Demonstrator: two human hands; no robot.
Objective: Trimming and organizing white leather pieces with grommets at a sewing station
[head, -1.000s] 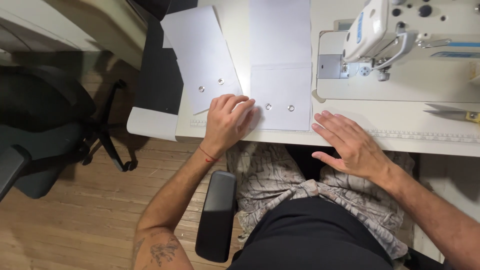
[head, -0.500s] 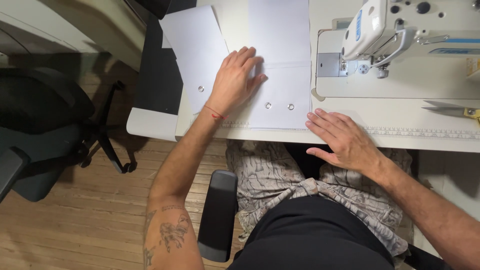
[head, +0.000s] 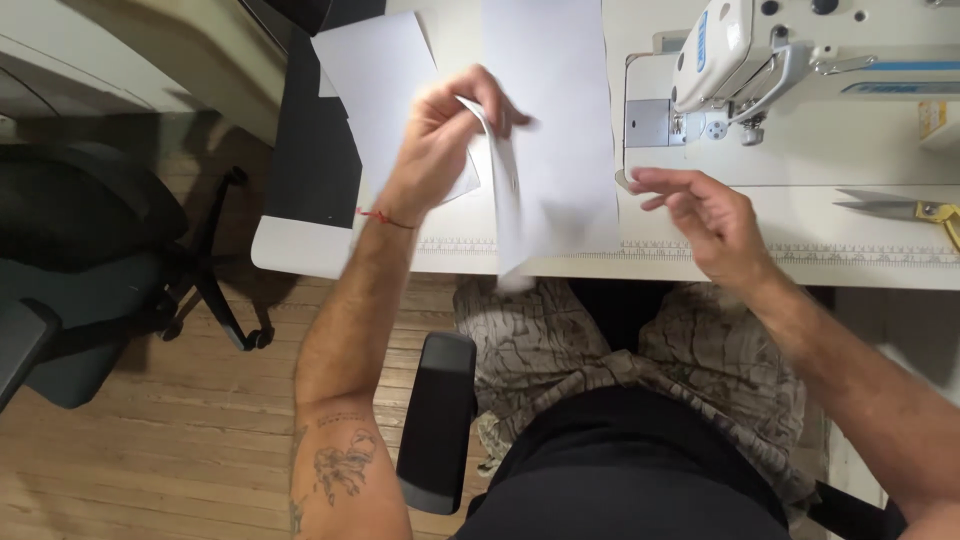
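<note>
Mid-lift at frame centre: left hand (head: 440, 135) fingers pinching white fabric piece (head: 545, 140) off desk (head: 800, 235), right hand (head: 700, 215) fingers loosely spread, empty; a steadying second grip likely needed.

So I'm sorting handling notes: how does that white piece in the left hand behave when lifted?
The white fabric piece probably is floppy: pinched by the left hand, it bends and hangs past the table edge. It seems light, since fingertips alone raise it. Likely not fragile.
</note>
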